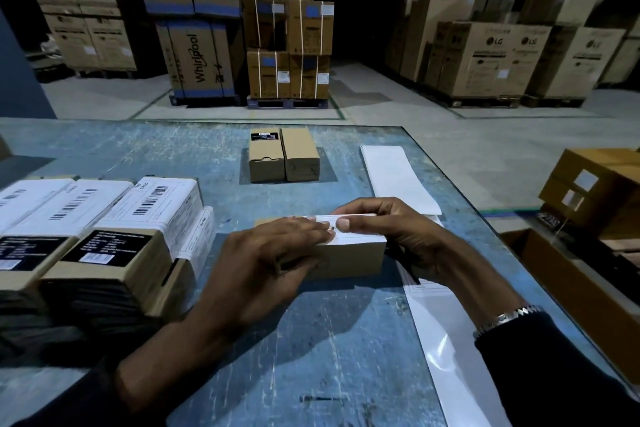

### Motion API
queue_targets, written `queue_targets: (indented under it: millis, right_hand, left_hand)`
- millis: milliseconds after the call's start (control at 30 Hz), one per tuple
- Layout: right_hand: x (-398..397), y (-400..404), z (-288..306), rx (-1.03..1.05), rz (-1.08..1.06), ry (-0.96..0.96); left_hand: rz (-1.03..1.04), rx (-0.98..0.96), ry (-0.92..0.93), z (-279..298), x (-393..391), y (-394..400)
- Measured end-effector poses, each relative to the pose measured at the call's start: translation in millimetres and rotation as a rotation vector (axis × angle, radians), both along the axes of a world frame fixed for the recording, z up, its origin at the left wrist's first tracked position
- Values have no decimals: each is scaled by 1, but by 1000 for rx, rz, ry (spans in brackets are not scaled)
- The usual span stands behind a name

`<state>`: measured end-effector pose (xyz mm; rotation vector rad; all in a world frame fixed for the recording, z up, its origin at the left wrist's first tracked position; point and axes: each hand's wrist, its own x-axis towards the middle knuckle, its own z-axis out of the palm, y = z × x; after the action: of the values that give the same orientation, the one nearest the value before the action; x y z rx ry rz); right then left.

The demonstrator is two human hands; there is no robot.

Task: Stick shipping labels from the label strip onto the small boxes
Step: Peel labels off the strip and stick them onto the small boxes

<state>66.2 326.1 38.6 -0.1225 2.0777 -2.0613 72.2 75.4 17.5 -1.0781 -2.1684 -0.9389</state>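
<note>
Stacked appliance cartons (197, 59) on pallets are filling the dim warehouse behind a scratched blue table (311, 340), where the work is being done. Near the middle of the table a small box (346, 258) is being steadied under both hands, with a white shipping label (346, 229) lying across its top. The label is being pressed flat by the straight fingers of the left hand (263, 253), which is lying over the box's left half. The right end of the box and label is being pinched between the thumb and curled fingers of the right hand (391, 229), a metal bracelet (505, 317) being worn on that wrist. Just beside the box on its right, the glossy label strip (446, 340) is being left lying along the table toward the near edge; a white backing sheet (398, 177) is lying farther back. Labelled boxes (104, 229) are being kept in a row at the left, possibly two layers deep, though the blur there is making that uncertain. Two unlabelled boxes (284, 156) are standing touching side by side at the far middle.
</note>
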Motion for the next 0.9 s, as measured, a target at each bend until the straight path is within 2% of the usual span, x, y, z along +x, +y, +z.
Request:
queue_targets:
  millis: [200,333,500,600,733,900]
  right_hand:
    - [-1,2,-1,5,41,41]
    - [0,2,2,24,98,36]
    - [-2,1,1,50,82,51]
    - [-2,-2,1,-2,-7,-47]
    - [1,-2,3,-13,-15,-36]
    - [2,-3,2,-24,-20,-34]
  left_hand:
    - [-22,104,-214,7,6,6]
    - [149,196,-261,17,-6,28]
    - [198,79,-216,13,-20,30]
    - [146,47,-272,16,-22,24]
    - [32,4,-357,20,-29,15]
    - [3,11,-399,17,-30,15]
